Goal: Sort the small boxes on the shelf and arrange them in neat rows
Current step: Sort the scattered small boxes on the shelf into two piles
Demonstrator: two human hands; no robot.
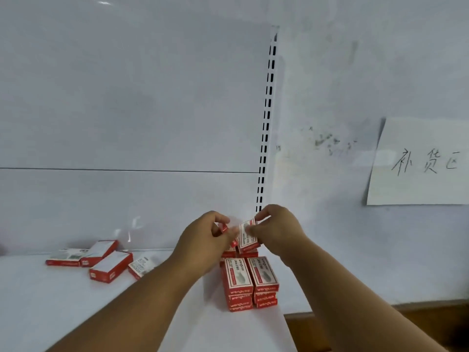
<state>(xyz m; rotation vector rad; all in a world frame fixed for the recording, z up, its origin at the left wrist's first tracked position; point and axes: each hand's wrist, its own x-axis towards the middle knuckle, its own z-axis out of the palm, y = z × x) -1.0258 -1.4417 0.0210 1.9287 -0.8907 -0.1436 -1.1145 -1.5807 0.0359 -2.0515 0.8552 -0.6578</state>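
Hands up over the back stacks: right hand (276, 231) pinching a tilted red-and-white box (247, 235) by its top corner, left hand (203, 240) clenched around another small red box (223, 228). Just in front, two neat stacks (250, 283) side by side on the white shelf (76, 308). Far left, four loose boxes (101, 260) scattered.

Stacked boxes (250, 283) right on shelf (50, 313); loose boxes (101, 260) left; paper (418, 163) upper right.

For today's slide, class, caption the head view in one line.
Both hands, left hand and right hand, hold small boxes over the rear stacks; loose boxes lie left on the shelf.
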